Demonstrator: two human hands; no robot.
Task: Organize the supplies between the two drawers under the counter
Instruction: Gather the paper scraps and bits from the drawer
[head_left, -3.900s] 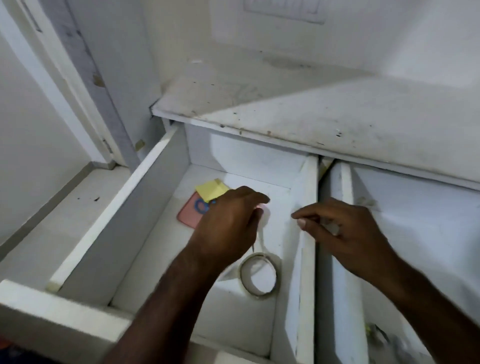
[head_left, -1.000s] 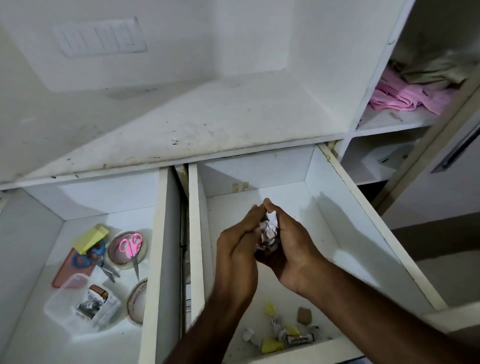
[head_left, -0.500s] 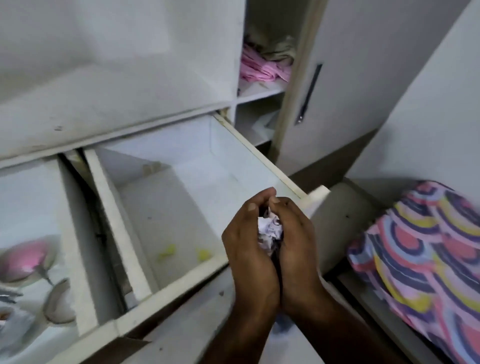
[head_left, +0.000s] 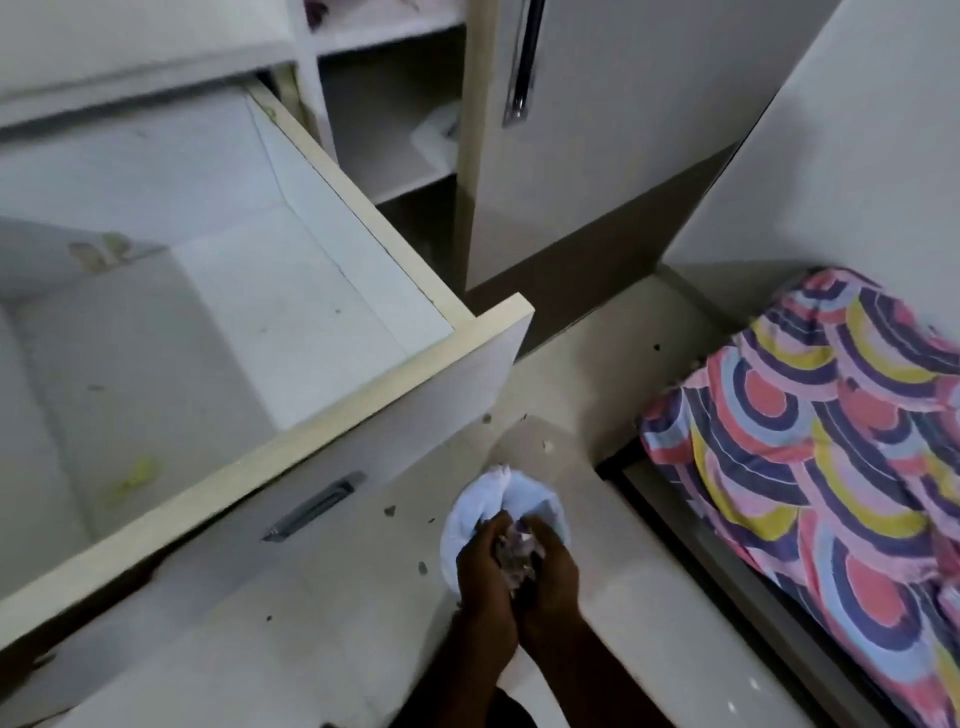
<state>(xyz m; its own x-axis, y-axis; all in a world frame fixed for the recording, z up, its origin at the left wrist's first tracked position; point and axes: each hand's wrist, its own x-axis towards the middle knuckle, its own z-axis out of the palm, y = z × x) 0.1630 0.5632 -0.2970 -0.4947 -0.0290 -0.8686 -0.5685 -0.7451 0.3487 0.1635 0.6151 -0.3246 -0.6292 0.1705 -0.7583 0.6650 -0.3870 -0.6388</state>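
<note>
Head view. The left hand (head_left: 485, 577) and right hand (head_left: 551, 569) are cupped side by side, fingers curled around a wad of crumpled paper scraps (head_left: 514, 551) pressed between them. The hands and wad are held over a white bag (head_left: 470, 512) that lies on the pale floor (head_left: 649, 395), in front of and to the right of the open right drawer (head_left: 363, 410); whether the hands touch the bag cannot be told. The drawer is pulled out, its recessed metal handle (head_left: 311, 506) facing the floor. Inside it, near the front panel, lies a blurred yellow-green scrap (head_left: 136, 475). Dark specks dot the floor around the bag. Right of the bag, a bedspread (head_left: 810, 447) patterned in coloured arcs hangs over a bed edge. Behind the drawer stands a cupboard door (head_left: 597, 130) with a long metal handle (head_left: 522, 62).
</note>
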